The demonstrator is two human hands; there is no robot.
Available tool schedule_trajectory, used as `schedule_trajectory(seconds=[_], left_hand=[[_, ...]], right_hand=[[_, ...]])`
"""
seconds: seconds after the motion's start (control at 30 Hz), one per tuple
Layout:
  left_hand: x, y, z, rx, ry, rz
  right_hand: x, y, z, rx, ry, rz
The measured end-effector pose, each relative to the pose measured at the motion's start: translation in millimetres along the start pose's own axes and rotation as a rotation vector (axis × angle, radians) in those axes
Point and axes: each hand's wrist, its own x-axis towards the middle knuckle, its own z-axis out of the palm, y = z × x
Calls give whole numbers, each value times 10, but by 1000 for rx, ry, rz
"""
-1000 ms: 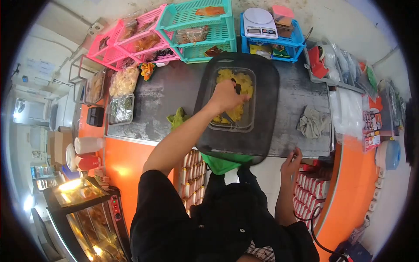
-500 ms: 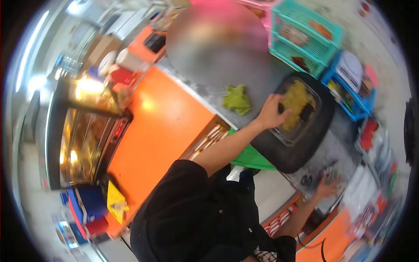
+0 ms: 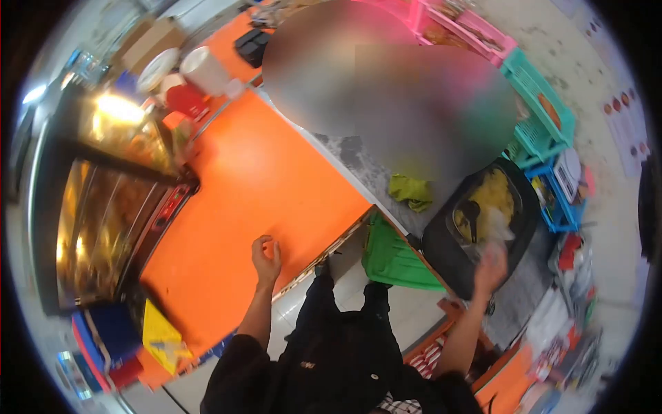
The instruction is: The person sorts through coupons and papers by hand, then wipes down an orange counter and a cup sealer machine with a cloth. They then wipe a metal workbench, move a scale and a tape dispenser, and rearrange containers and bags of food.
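My left hand point(image 3: 267, 259) hovers over the orange counter point(image 3: 255, 179), its fingers curled with a gap to the thumb and nothing seen between them. My right hand point(image 3: 491, 268) is at the near edge of the black oval pan point(image 3: 441, 241). Something pale and filmy, like thin plastic, shows at its blurred fingertips. Yellow food point(image 3: 495, 190) fills the clear tray in the pan, and a black utensil point(image 3: 470, 219) lies on it. A green cloth point(image 3: 411, 192) rests on the grey worktop beside the pan.
A lit glass food cabinet point(image 3: 103, 234) stands at the left, with a yellow sign point(image 3: 160, 338) below it. Teal baskets point(image 3: 545, 117) and a blue basket point(image 3: 562, 210) line the back right. A green bin lid point(image 3: 396, 259) lies below the worktop. Plastic bags point(image 3: 548, 321) sit at the right.
My left hand has moved from the yellow food to above the orange counter. My right hand has come from the worktop's right part to the pan. The view has shifted.
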Motion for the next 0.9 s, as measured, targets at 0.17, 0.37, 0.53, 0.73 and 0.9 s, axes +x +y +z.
schedule_trajectory(seconds=[0.17,0.37,0.53,0.73,0.9], left_hand=[[625,197,304,-215,-282,305],[731,669,756,-376,-423,406],[1114,1001,1416,-421,-546,384],[1802,1049,2445,-127,-396,419],[1891,1151,2550,61,-468,414]], right_hand=[[393,-1204,1296,462,-284,10],[1359,-450,2487,294,-105,302],[2231,-469,2901,-257,-150,583],[2261,-708,4134,-378,110,-169],[2783,-746,3991,-224,-205,-205]])
